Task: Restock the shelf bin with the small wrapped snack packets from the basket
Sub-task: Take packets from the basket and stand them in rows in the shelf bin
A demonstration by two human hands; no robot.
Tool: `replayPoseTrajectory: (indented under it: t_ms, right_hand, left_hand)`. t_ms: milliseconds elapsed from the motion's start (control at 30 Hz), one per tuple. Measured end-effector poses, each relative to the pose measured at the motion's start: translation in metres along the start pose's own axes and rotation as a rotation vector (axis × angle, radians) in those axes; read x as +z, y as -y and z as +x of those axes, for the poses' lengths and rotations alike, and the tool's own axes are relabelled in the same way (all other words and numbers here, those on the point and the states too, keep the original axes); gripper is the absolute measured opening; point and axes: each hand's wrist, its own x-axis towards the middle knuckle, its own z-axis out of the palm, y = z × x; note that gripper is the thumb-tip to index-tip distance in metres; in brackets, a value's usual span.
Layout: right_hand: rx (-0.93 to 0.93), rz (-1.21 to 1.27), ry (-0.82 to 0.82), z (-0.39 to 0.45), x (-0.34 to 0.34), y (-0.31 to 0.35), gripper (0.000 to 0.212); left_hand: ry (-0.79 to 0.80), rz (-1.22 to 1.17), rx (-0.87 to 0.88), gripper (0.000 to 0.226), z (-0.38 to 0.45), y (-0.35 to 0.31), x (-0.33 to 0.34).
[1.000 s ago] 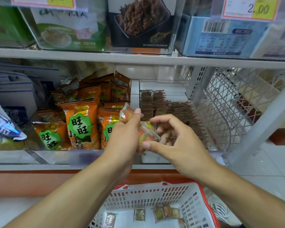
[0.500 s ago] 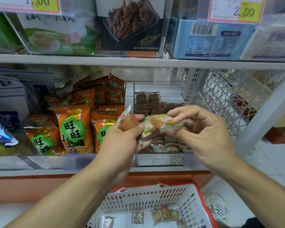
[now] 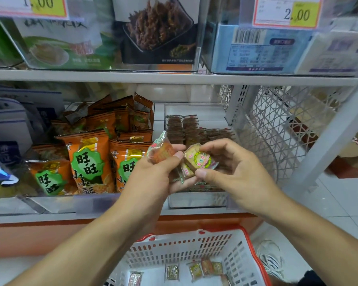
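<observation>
My left hand grips a few small wrapped snack packets, one reddish packet sticking up above the thumb. My right hand pinches a packet with a round green and pink label between thumb and fingers, right beside the left hand's bunch. Both hands hover in front of the clear shelf bin, which holds rows of the same small packets at its back. Below, a white basket with a red rim holds several loose packets on its floor.
Orange snack bags fill the bin to the left. A white lattice divider closes the shelf's right end. The upper shelf carries boxed goods and price tags just above. A shoe stands right of the basket.
My right hand drew the labelled packet slightly down and toward the left hand's bunch. Compared with a second ago, both hands sit a little higher and the camera has shifted right.
</observation>
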Motion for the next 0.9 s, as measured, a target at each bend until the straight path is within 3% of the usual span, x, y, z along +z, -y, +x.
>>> replayPoseTrajectory:
  t_ms: [100,267,333,467,600,733,800,900]
  right_hand:
    - [0.096,0.082,0.074,0.003,-0.005,0.004,0.041]
    - [0.413,0.331,0.208,0.001,-0.011,0.010,0.026]
    - [0.488,0.363,0.219,0.001,-0.017,0.010,0.036]
    - [0.620,0.291,0.344,0.001,-0.026,0.013,0.053]
    - [0.581,0.422,0.253,0.003,-0.031,0.020,0.055]
    - [0.471,0.671,0.301,-0.001,-0.020,0.028,0.047]
    - [0.463,0.717,0.323,-0.006,-0.006,0.027,0.046]
    - [0.488,0.646,0.226,-0.009,0.004,0.022,0.049]
  left_hand:
    - [0.019,0.022,-0.035,0.018,-0.001,-0.002,-0.001]
    - [0.055,0.069,-0.167,0.022,-0.003,0.000,-0.001]
    - [0.071,0.097,-0.193,0.024,-0.004,0.002,-0.002]
    - [-0.011,0.416,-0.030,0.028,0.001,0.006,-0.007]
    - [-0.043,0.650,0.089,0.033,0.005,0.008,-0.012]
    - [-0.020,1.130,0.193,0.036,0.001,0.016,-0.012]
    - [-0.026,1.129,0.211,0.043,-0.001,0.018,-0.008]
    - [-0.027,1.010,0.274,0.048,0.001,0.013,-0.004]
